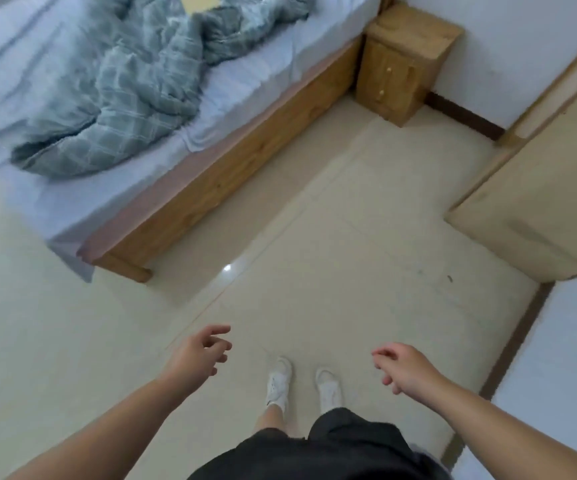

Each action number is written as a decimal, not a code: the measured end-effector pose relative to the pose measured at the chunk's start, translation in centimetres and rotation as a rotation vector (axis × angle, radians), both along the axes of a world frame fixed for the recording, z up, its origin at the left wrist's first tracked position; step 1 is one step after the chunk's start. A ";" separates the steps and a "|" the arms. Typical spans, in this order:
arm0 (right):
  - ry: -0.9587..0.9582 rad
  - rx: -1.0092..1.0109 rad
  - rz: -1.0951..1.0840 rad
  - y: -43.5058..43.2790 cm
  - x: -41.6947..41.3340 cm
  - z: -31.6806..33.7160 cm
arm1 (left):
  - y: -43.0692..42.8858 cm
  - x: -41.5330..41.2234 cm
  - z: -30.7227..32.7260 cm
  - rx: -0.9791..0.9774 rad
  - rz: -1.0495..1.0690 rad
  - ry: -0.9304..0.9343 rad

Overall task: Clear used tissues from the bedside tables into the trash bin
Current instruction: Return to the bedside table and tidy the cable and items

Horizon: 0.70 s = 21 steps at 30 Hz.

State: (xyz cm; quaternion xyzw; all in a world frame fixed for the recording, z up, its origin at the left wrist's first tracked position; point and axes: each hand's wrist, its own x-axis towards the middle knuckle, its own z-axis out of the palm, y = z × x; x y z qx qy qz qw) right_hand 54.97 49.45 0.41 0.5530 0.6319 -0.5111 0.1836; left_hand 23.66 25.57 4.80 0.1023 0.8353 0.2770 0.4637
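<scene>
A wooden bedside table (pixel 405 60) stands in the far corner, between the bed and the wall; its visible top is bare wood. No tissue and no trash bin are in view. My left hand (pixel 201 351) hangs low over the floor at the centre left, fingers loosely spread, holding nothing. My right hand (pixel 401 367) hangs at the centre right, fingers loosely curled and apart, also holding nothing. Both hands are far from the bedside table.
A wooden-framed bed (pixel 218 174) with a pale sheet and a crumpled grey-green duvet (pixel 134 81) fills the upper left. An open beige door (pixel 543 202) juts in at the right. Cream floor tiles (pixel 332 254) run between bed and door. My white shoes (pixel 280 382) stand below.
</scene>
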 end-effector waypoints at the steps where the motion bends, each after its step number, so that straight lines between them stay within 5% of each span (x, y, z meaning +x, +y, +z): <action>1: -0.007 -0.007 0.083 0.8 -1.3 -0.3 | -1.8 0.7 0.3 -0.004 0.087 0.007; 14: -0.105 -0.002 0.825 -3.4 -17.3 -1.8 | -24.4 13.1 -0.9 -0.017 1.082 -0.032; 21: -0.127 0.008 1.066 -13.7 -27.8 -0.3 | -32.2 14.6 -4.5 -0.044 1.325 -0.123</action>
